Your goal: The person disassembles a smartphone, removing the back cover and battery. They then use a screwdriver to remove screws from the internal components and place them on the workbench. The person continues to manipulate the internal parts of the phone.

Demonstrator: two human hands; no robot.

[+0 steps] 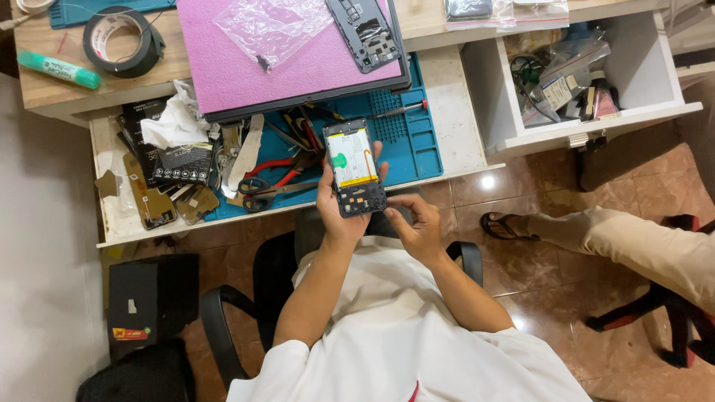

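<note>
Phone [354,167], back off, battery showing, held upright in left hand [337,212] over pulled-out tray [112,216]. Right hand [417,223] pinches its lower edge. Tray holds scissors [257,186], red pliers [279,167], blue mat [413,141]. White drawer [648,67] at right holds cables, packets.

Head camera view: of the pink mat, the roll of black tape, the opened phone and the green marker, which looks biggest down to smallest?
1. Pink mat
2. Opened phone, though it is held up nearer the camera
3. Roll of black tape, close to the phone, so unsure
4. Green marker
</note>
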